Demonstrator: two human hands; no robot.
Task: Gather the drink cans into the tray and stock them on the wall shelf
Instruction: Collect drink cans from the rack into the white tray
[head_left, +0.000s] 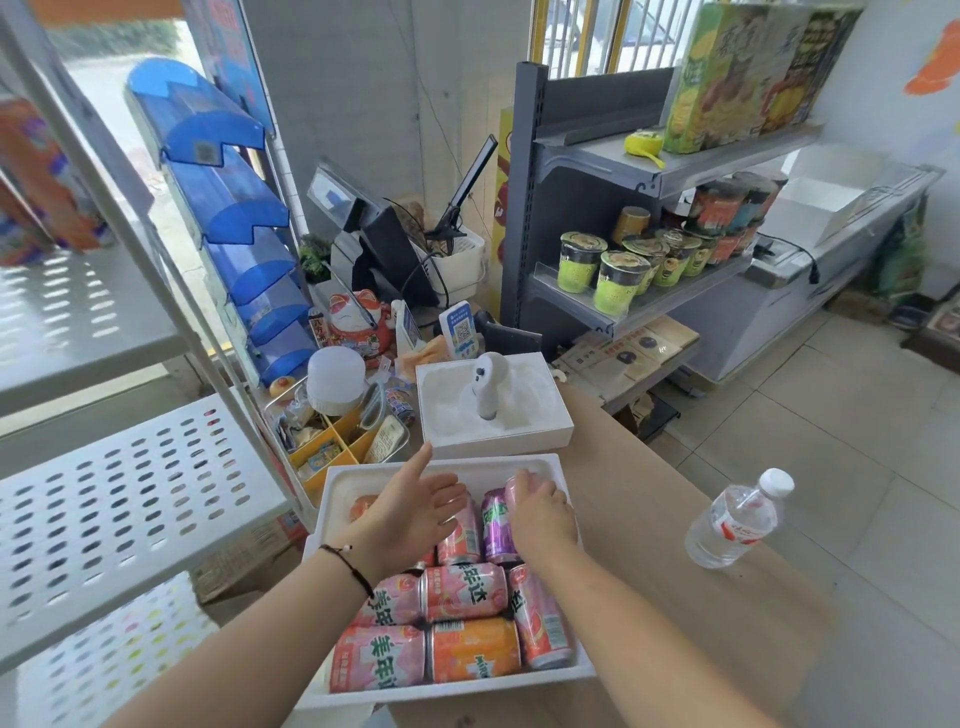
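A white foam tray (395, 470) lies on the brown counter in front of me and holds several drink cans on their sides. Most are pink (464, 592), one is orange (474, 649) and one is purple (497, 525). My right hand (540, 514) grips a pink can (519, 486) at the tray's far right corner. Above the tray's middle my left hand (415, 501) hovers with its fingers straight and spread, holding nothing. The white perforated wall shelf (119, 499) stands to the left.
A second white tray (550, 426) with a small white device sits just behind. A clear water bottle (737, 519) stands on the counter to the right. Behind are a yellow organiser, a cash register and a grey rack of cup noodles.
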